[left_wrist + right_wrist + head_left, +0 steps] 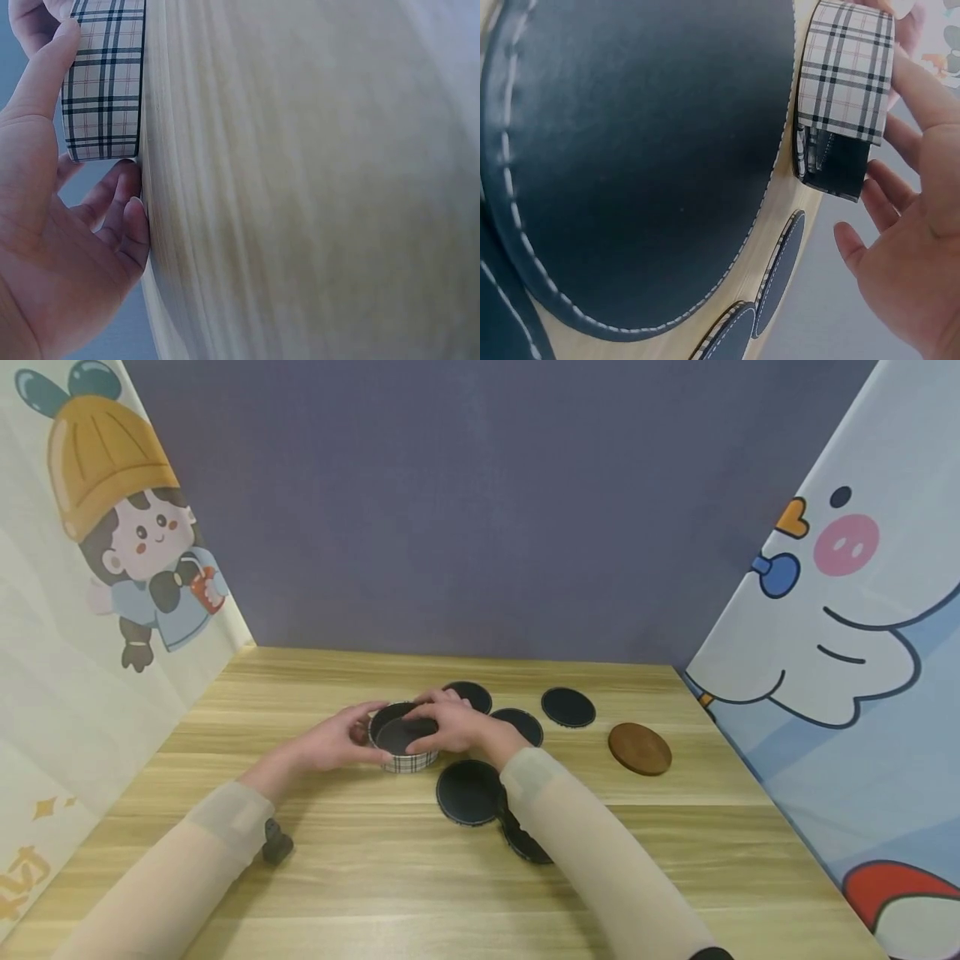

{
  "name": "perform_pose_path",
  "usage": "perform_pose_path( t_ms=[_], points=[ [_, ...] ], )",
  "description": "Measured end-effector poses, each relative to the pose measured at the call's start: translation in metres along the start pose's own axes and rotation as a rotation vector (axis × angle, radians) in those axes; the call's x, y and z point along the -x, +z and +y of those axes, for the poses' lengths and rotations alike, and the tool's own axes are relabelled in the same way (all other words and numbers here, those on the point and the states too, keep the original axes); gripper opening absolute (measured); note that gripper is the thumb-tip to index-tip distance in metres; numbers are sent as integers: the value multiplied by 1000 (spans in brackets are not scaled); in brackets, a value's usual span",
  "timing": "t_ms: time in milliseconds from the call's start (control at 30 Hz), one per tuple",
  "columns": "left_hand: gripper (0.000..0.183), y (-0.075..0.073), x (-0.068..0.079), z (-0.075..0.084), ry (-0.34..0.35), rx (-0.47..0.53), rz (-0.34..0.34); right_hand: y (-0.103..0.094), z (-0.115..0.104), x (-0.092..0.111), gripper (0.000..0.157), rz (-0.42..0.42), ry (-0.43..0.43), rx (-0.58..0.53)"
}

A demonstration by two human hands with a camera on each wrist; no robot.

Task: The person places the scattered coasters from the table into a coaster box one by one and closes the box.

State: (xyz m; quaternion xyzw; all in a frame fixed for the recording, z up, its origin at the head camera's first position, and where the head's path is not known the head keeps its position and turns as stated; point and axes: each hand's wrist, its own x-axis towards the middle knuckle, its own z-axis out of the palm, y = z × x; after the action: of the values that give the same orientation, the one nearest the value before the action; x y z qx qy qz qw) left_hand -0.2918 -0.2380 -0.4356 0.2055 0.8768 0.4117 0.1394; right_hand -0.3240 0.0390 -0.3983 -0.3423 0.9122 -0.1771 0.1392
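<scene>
A round plaid coaster holder [410,763] with a dark inside stands on the wooden table. My left hand [337,740] grips its left side; in the left wrist view the thumb lies against the plaid wall [103,90] and other fingers curl near its base. My right hand [452,727] reaches over the right rim, fingers toward the far edge and thumb nearer me, holding it there. In the right wrist view an opening [832,161] in the holder's wall shows. Close to the right hand lie dark round coasters [470,792] with pale stitched edges.
More dark coasters lie behind and to the right, including one at the back [567,707]; another [525,842] is partly under the right sleeve. A brown wooden disc [640,748] sits farther right. A grey panel [465,510] and printed side panels enclose the table [360,893].
</scene>
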Motion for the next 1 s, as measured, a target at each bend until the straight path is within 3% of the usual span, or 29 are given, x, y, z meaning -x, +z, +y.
perform_pose_path(
  t_ms=[400,600,1000],
  points=[
    [109,4,-2,3,14,5,20,-8,14,27,63,55,-49,-39],
    [109,5,-2,4,31,6,34,-14,31,62,57,57,-86,-157],
    [112,4,1,4,4,-15,46,-10,69,138,48,55,-100,-258]
  ],
)
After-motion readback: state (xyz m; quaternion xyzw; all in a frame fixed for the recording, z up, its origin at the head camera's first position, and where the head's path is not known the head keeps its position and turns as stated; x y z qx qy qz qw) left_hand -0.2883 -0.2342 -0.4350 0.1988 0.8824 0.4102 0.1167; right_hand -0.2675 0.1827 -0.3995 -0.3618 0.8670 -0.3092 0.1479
